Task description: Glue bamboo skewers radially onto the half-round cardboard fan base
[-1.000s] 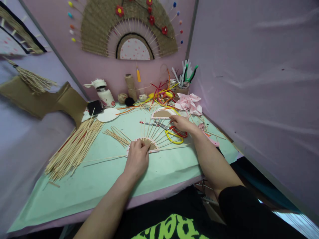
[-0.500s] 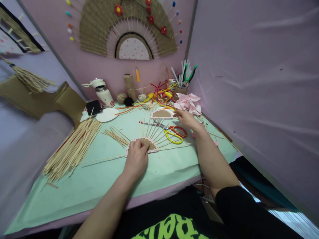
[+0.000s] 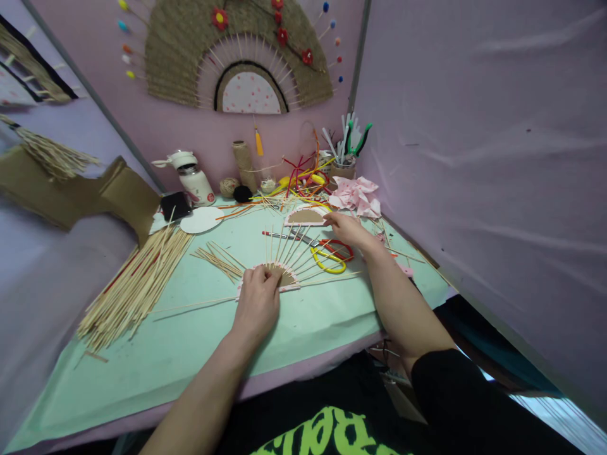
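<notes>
the left hand [image 3: 258,302] lay palm down on the green mat [image 3: 190,341], its fingers curled and pressing on the half-round card base [image 3: 279,278] from which thin sticks [image 3: 289,246] fanned up and outward. the right hand [image 3: 348,229] was stretched further back, its fingers loosely bent and touching the edge of a second half-round card piece [image 3: 307,217] — whether it actually pinched the piece could not be told. between the two hands lay scissors with yellow and red handles [image 3: 329,256], just beside the fanned sticks. a large loose pile of sticks [image 3: 137,281] sat at the left of the mat, and a smaller bunch [image 3: 220,259] lay near the fan base. at the back stood a white bottle [image 3: 192,178], a spool of twine [image 3: 243,161] and a cup of tools [image 3: 344,165] — crumpled pink paper [image 3: 356,194] lay next to it. a woven fan [image 3: 237,54] hung on the wall above.
</notes>
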Available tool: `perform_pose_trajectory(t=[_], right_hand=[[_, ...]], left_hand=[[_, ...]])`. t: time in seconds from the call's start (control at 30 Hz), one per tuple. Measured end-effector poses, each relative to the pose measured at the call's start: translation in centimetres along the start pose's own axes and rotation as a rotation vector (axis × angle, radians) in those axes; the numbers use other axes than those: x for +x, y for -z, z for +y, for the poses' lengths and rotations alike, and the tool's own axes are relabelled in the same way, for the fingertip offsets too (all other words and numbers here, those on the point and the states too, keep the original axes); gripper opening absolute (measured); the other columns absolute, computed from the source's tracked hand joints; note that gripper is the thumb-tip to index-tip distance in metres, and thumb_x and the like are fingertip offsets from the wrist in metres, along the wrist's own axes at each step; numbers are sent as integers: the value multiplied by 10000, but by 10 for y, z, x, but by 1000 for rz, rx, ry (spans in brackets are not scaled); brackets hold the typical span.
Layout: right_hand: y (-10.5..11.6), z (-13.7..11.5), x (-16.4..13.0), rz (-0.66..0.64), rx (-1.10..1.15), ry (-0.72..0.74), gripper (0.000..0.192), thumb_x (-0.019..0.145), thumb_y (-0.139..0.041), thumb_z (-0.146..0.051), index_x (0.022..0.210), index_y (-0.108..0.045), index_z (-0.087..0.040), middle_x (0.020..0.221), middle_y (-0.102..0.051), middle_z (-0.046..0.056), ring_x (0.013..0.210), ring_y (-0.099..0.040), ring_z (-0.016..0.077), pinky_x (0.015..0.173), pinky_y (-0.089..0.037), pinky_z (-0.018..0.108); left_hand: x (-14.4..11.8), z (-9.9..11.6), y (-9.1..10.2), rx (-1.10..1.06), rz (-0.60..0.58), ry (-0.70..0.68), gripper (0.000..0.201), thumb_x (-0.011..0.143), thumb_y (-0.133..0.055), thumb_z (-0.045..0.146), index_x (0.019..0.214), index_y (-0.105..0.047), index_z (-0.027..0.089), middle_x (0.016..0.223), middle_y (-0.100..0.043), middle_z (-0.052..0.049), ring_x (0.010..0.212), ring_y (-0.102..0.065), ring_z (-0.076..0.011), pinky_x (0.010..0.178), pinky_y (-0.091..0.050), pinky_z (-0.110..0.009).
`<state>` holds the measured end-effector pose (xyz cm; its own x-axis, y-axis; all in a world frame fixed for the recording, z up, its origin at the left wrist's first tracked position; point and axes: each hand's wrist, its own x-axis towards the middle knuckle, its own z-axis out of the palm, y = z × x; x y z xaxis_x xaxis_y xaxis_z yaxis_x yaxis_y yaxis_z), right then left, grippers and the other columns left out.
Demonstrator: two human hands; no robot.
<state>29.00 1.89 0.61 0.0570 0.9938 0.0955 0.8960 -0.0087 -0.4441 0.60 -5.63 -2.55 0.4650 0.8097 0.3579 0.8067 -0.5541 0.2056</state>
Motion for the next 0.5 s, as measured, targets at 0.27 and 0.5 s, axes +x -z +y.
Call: perform_pose_trajectory(t=[0.27,0.5], right_hand=[[10,-20,17,-36,-111,46,476,901,-437,-159,1335,-600,-269,1259,-706,100,1223,-587,327,1071,-345,578],[-4,-31,31,4,-56,74,492,863,-437,-110,1309,-605,-229,1275,-698,93,1220,-594,298,1048,-384,511]], left_hand=[[0,1,0,85,45,38,337,899,-460,77,1105,-708,175,1006,-559,-126,940,-443,-261,841,-471,-406],[0,0,-1,56,35,45,339,893,-468,70,1107,-717,155,1007,-561,-132,952,-443,-268,842,-470,-395]])
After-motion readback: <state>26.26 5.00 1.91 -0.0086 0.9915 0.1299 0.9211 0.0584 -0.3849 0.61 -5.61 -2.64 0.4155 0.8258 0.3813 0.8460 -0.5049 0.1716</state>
